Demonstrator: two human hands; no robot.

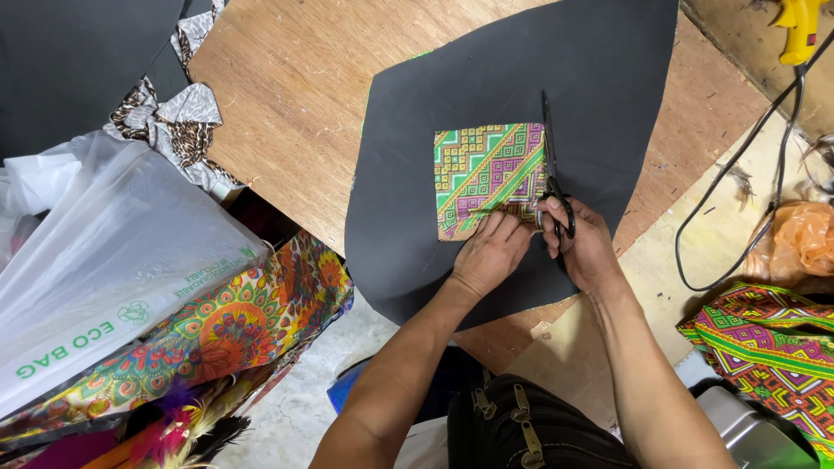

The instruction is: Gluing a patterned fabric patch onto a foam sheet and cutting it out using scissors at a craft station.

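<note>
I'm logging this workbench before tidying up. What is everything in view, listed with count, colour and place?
patterned fabric square: one, green-purple, on the foam sheet
black foam sheet: one, centre
scissors: one, black, at the square's right edge
wooden tabletop: brown, underneath
plastic bag: one, white, left
glue gun: one, yellow, top right
patterned cloth: green-purple, lower right
left hand: pressing the square
right hand: holding the scissors
</note>
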